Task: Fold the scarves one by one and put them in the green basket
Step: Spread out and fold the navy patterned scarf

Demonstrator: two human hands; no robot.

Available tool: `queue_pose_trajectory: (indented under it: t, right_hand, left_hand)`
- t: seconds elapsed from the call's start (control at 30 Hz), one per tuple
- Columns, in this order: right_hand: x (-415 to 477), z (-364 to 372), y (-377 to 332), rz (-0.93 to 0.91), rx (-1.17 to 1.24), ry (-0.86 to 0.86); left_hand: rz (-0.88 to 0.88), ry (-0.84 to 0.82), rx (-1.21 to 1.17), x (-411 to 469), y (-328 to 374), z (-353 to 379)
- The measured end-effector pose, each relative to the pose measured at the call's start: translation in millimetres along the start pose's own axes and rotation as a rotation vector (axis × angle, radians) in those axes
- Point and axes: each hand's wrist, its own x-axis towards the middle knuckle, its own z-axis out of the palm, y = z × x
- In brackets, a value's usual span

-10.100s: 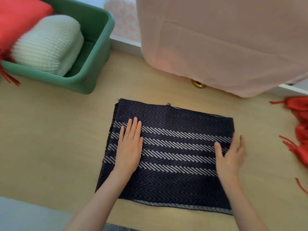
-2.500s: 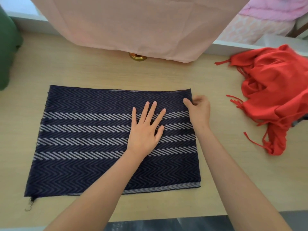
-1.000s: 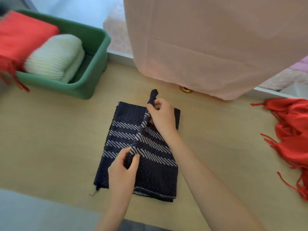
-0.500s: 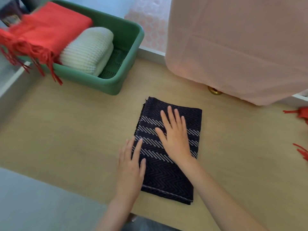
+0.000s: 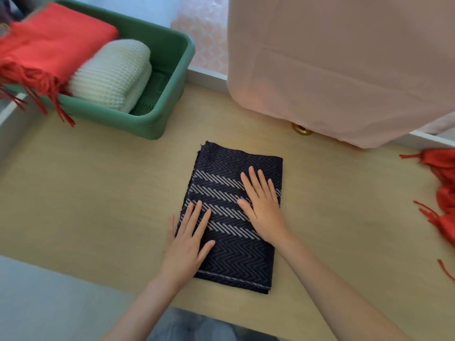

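Observation:
A navy scarf with pale zigzag stripes (image 5: 225,193) lies folded into a narrow rectangle on the wooden table (image 5: 98,193). My left hand (image 5: 188,244) rests flat on its lower left edge, fingers spread. My right hand (image 5: 263,207) presses flat on its right half. Neither hand grips anything. The green basket (image 5: 157,119) stands at the back left. It holds a folded red scarf (image 5: 49,43) with fringe over the rim and a folded white knitted scarf (image 5: 110,72). An unfolded red scarf (image 5: 443,188) lies at the right edge.
A pink curtain (image 5: 332,57) hangs over the back of the table, with a small brass knob (image 5: 301,129) under its hem. The table's front edge runs just below the navy scarf. A white ledge (image 5: 209,75) borders the back.
Over the last second both hands folded the navy scarf in half to the left and laid it flat. Since half a second ago the hands have stayed pressed on it.

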Motion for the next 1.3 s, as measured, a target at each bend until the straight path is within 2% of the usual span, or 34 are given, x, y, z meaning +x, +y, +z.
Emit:
queue_pose_trajectory:
  t: [0.07,0.13,0.27,0.33,0.43,0.6,0.7,0.8,0.9,1.0,1.07,1.13,1.23,1.3]
  right_hand:
    - [-32,-12,-3,-0.069,0.128,-0.039]
    - [-75,-14,0,-0.144,0.159,-0.1]
    - [-143,6,10,-0.232,0.021,-0.32]
    - [-152,14,15,-0.218,0.018,-0.342]
    - [-150,19,21,-0.216,0.011,-0.226]
    - [-148,29,23,-0.249,0.054,0.069]
    - [-141,19,16,-0.209,0.1,0.161]
    - [-132,-7,-2,-0.035,0.3,0.253]
    - [-111,-43,-9,0.191,0.586,0.256]
    - [-67,-76,-8,0.296,0.667,0.341]
    - [-30,-90,-6,0.368,0.699,0.39]
    - [0,-92,3,0.489,0.7,0.423]
    - [20,-69,24,0.684,0.767,0.37]
    - [15,-50,24,0.738,0.794,0.296]
  left_hand:
    - [0.139,0.0,-0.065,-9,-10,-5]
    - [0.269,-0.011,-0.125,-22,-21,-7]
    - [0.339,-0.042,-0.1,-40,-45,-3]
    - [0.351,-0.023,-0.119,-38,-50,-4]
    - [0.364,0.014,-0.137,-35,-54,-2]
    - [0.441,0.121,-0.202,-37,-56,-5]
    - [0.445,0.157,-0.233,-36,-52,-19]
    - [0.355,0.175,-0.383,-27,-44,-46]
    - [0.247,0.277,-0.534,-1,-28,-85]
    - [0.081,0.355,-0.64,45,-12,-118]
    - [-0.049,0.319,-0.683,82,-8,-121]
    - [-0.256,0.252,-0.695,117,-10,-110]
    - [-0.601,-0.007,-0.784,139,-15,-82]
    - [-0.634,-0.092,-0.723,133,-13,-68]
